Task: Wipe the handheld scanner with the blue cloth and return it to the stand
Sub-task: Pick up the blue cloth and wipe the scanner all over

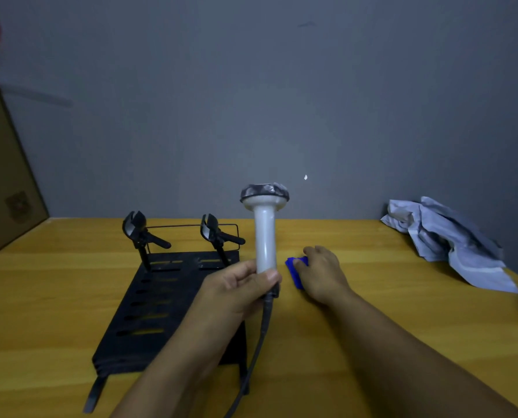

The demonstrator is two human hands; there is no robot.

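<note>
While the left hand (239,288) grips the white handle of a handheld scanner (264,224) at the centre of the frame, fingers wrapped tight around its lower end, the scanner stands upright with its dark-rimmed head uppermost and its black cable (259,342) trailing down toward the bottom edge. Just right of centre, the right hand (322,273) rests palm-down on a blue cloth (294,271) lying on the yellow wooden table (402,312), fingers pressed onto the fabric; whether they have pinched it cannot be told. At lower left sits the black slotted stand (161,309), its two clip-like cradles (137,230) raised at the back and holding nothing. Crumpled pale paper (451,236) lies at the right edge against the grey wall (251,86), and a cardboard box (1,176) leans at far left.
</note>
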